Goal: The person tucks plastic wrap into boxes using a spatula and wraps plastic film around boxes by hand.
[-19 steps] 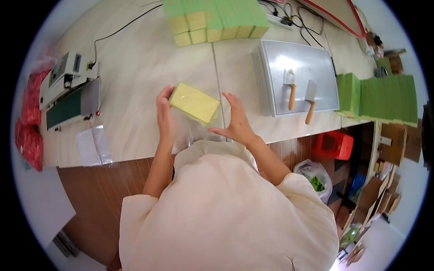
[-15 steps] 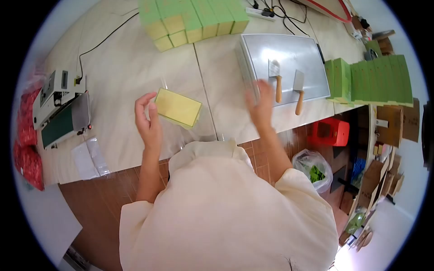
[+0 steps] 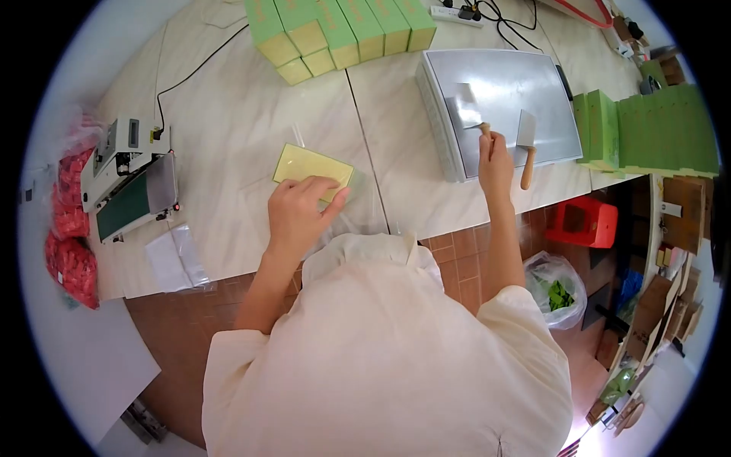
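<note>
A small box (image 3: 304,161) with a yellow top and green edges lies on the table in front of me, with clear film about it. My left hand (image 3: 298,213) is closed over its near side, fingers on the top and thumb at the near right corner. My right hand (image 3: 496,166) grips the wooden handle of a scraper (image 3: 465,107), whose flat metal blade is over the silver top of a flat metal-topped unit (image 3: 544,84). To the right of that hand, a second scraper (image 3: 526,131) lies with its handle past the unit's front edge.
Green boxes (image 3: 335,34) stand stacked at the back, and more green boxes (image 3: 659,133) line the right side. A sealing machine (image 3: 129,175) and clear plastic bags (image 3: 175,257) are at left. Black cables (image 3: 502,23) run behind the unit. A red stool (image 3: 582,222) stands below the table.
My left hand has come from beside the yellow-topped box onto it. My right hand has moved right and taken hold of a scraper handle; the scraper is slightly shifted. The view has shifted a little.
</note>
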Demonstrator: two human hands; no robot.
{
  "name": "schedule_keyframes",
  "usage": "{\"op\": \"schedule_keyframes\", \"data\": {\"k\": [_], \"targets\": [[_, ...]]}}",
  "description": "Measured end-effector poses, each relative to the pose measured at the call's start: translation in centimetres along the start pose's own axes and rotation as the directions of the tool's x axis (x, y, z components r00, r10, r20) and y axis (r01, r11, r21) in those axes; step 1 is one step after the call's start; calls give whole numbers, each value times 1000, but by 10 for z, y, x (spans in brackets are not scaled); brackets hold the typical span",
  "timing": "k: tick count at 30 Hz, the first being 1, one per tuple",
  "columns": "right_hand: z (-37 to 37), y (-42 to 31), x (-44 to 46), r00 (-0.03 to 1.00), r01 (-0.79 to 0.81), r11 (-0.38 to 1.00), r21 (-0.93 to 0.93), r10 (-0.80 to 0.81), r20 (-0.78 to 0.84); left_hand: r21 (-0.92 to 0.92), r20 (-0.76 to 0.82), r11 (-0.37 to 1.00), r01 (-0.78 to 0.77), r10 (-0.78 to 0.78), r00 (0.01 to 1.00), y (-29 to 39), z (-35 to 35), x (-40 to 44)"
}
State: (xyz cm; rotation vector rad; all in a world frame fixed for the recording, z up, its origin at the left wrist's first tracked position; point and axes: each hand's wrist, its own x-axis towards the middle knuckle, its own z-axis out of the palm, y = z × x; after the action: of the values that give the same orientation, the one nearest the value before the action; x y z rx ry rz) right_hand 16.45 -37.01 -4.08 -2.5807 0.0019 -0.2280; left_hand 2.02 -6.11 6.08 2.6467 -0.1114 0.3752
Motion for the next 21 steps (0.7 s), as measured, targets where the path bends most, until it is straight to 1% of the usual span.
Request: {"op": "schedule_keyframes", "data": {"k": [1, 3, 5, 6, 8, 9, 11, 14, 19, 21], "targets": [[-14, -14, -11, 992, -55, 977, 205, 31, 118, -3, -28, 1000, 7, -7, 1000, 1, 2, -1], [-31, -26, -39, 976, 95, 939, 331, -154, 156, -8, -55, 1000, 12, -12, 998, 0, 5, -4], [-58, -52, -62, 942, 115, 917, 382, -223, 252, 15, -86, 996, 84, -83, 993, -3, 6, -6], [-67, -60, -71, 943, 114, 918, 379, -220, 249, 12, -86, 997, 81, -80, 993, -4, 6, -6], [-82, -73, -84, 900, 170, 880, 444, -323, 294, 55, -115, 996, 77, -70, 991, -8, 4, -6], [-88, -77, -88, 901, 171, 881, 440, -320, 291, 51, -116, 996, 73, -67, 991, -10, 4, -7], [-96, -84, -93, 827, 348, 822, 451, -496, 264, 97, -117, 991, 88, -77, 990, -14, 5, -9], [-95, -92, -97, 814, 376, 802, 465, -526, 249, 90, -129, 993, 81, -69, 989, -18, 7, -9], [-86, -99, -98, 784, 430, 800, 418, -561, 266, 66, -131, 994, 90, -81, 988, -25, 13, -11], [-83, -103, -99, 784, 463, 789, 405, -577, 230, 53, -131, 994, 96, -88, 987, -24, 12, -10]]}}
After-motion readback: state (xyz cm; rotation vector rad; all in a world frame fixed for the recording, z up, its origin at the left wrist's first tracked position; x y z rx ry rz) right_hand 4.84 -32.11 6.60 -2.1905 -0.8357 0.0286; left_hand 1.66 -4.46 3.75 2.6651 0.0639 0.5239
